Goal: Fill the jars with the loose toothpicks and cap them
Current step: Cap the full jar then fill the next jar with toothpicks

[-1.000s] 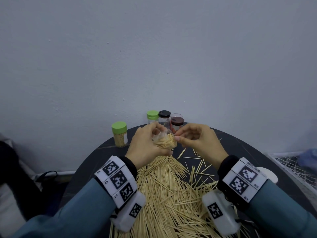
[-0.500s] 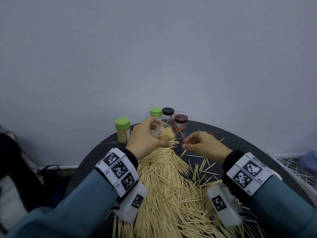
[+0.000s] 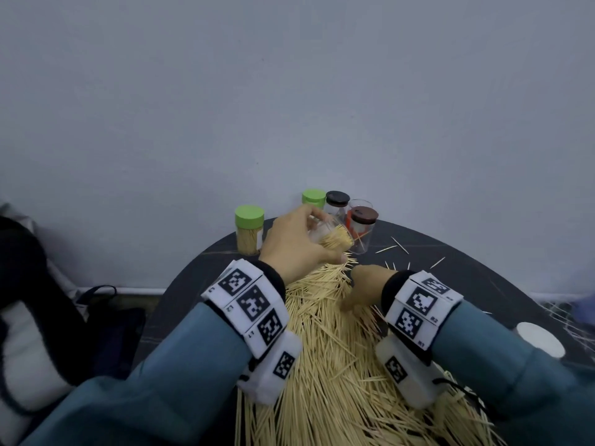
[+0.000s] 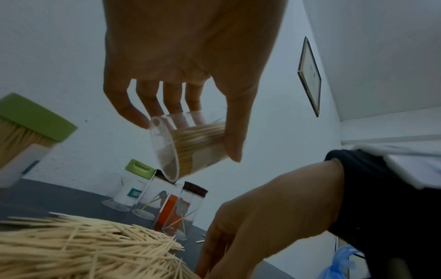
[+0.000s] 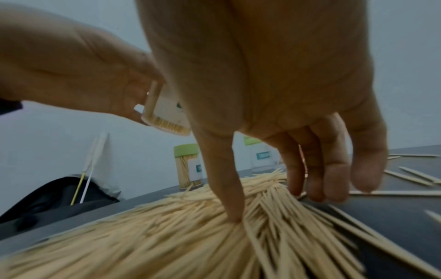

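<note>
Jar (image 3: 328, 235) tipped on its side in left hand (image 3: 297, 244), fingers wrapped round it, mouth toward right hand (image 3: 360, 292) for loading. Right hand's fingers spread, relaxed, down on toothpick pile (image 3: 325, 342) just below jar, prob. gathering next bunch; nothing pinched yet.

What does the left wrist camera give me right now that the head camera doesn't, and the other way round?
Only the left wrist view: the clear base of the held jar and a framed picture on the wall.
Only the head view: a white lid lying by the right sleeve, and both wrist bands.
Both: the left hand gripping the tilted, partly filled jar, the right hand down on the toothpick pile, and the capped jars at the back.
</note>
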Demonstrator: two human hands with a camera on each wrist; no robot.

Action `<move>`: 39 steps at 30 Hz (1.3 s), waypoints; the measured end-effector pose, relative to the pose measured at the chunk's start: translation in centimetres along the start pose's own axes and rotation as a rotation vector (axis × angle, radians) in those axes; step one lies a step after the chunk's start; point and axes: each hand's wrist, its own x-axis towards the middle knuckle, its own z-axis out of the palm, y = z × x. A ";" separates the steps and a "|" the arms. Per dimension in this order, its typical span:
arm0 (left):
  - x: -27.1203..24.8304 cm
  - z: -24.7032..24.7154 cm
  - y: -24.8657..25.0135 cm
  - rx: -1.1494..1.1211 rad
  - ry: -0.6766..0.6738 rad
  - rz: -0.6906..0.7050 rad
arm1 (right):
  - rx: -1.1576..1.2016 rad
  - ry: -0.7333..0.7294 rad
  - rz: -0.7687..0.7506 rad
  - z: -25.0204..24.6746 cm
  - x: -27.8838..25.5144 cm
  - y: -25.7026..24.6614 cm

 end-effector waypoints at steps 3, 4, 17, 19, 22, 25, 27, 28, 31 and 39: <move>0.0 -0.2 0.1 -0.013 -0.005 -0.004 | -0.025 0.007 -0.003 0.1 0.2 -0.4; 0.0 -0.3 0.1 -0.015 -0.005 -0.004 | -0.028 0.010 -0.004 0.1 0.3 -0.5; -0.3 -0.5 0.6 -0.003 -0.013 -0.018 | 0.057 -0.038 0.033 1.0 1.9 -0.4; -0.3 -0.4 0.6 0.003 -0.012 -0.015 | 0.070 -0.047 0.028 0.9 2.0 -0.2; -0.3 -0.4 0.6 0.006 -0.013 -0.009 | 0.070 -0.050 0.029 0.5 1.6 0.1; -0.3 -0.4 0.6 0.001 -0.016 -0.008 | 0.142 -0.064 0.022 0.1 0.8 0.6; -0.3 -0.3 0.6 -0.005 -0.017 -0.008 | 0.279 -0.074 0.030 0.2 0.3 1.1; -0.3 -0.3 0.6 -0.007 -0.018 -0.007 | 0.358 -0.074 0.032 0.3 0.3 1.4; -0.4 -0.3 0.7 -0.010 -0.025 -0.002 | 0.779 -0.090 0.021 0.6 0.2 2.0; -0.5 0.1 0.5 -0.008 -0.040 0.008 | 1.548 -0.095 -0.004 1.7 -0.3 3.6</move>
